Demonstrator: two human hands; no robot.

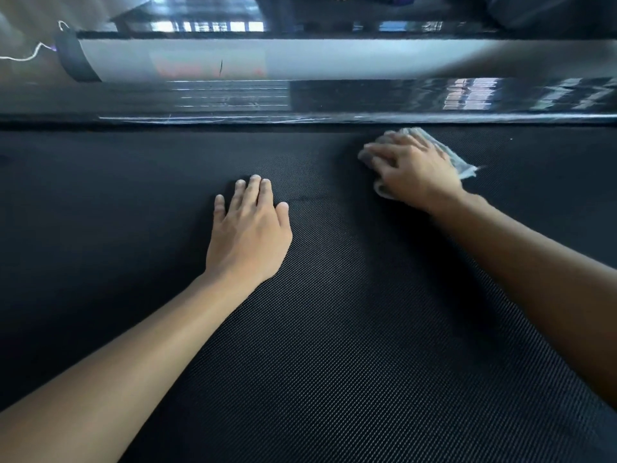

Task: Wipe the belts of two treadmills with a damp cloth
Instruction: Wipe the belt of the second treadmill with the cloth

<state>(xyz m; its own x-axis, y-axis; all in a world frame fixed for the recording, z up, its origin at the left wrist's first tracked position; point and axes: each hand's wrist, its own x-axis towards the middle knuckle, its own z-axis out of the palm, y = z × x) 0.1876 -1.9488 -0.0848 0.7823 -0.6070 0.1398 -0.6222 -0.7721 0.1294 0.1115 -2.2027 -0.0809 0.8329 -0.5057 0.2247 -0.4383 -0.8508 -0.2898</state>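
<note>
A black, finely ribbed treadmill belt (334,329) fills most of the view, running left to right. The left hand (248,238) lies palm down on the belt near its middle. Its fingers (253,188) are straight and close together, with the thumb a little out to the side, and they hold nothing.

The right hand (414,175) is further off, near the far edge of the belt and right of centre. It presses down on a pale grey cloth (462,165). The fingers there (384,152) are laid out over the cloth and slightly spread rather than wrapped round it, though they are blurred. The cloth lies on the belt under the palm, and a crumpled corner sticks out past the hand on the right.

Along the far edge of the belt runs a glossy dark side rail (233,101) with window reflections. Beyond it is a light grey panel (233,61). A white cord (30,55) lies at the far left.
</note>
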